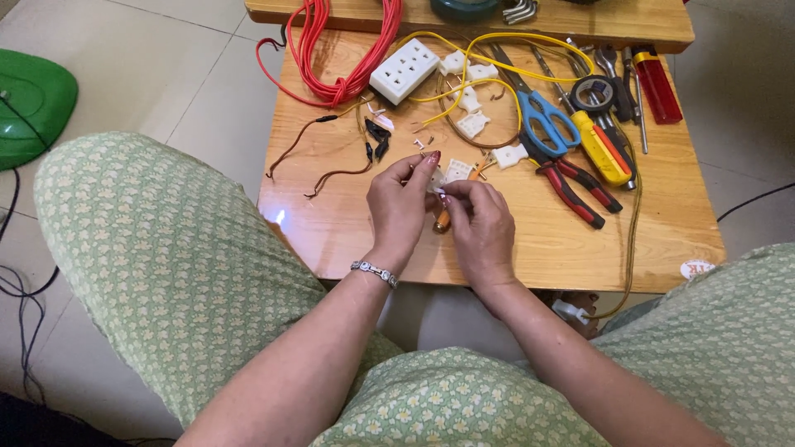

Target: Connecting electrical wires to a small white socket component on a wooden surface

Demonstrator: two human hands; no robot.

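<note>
Wooden table (348, 223) | both hands (439, 211) pinch small white plug part (455, 172) | pliers (571, 186) nearby

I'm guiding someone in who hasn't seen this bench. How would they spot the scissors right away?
Start at the small wooden table and look to its right half, where the hand tools lie in a row. The scissors lie left of the yellow-handled screwdriver and above the red-handled pliers. Theirs are the only blue handles, two loops.

The small white part (436, 177) pinched between the left hand (397, 207) and right hand (479, 225) is mostly hidden by fingers. Beyond the white socket strip (404, 70), the red cable coil (348, 41) is cut off by the top edge, and tiny screws (422, 143) nearer the hands are too small to make out.
</note>
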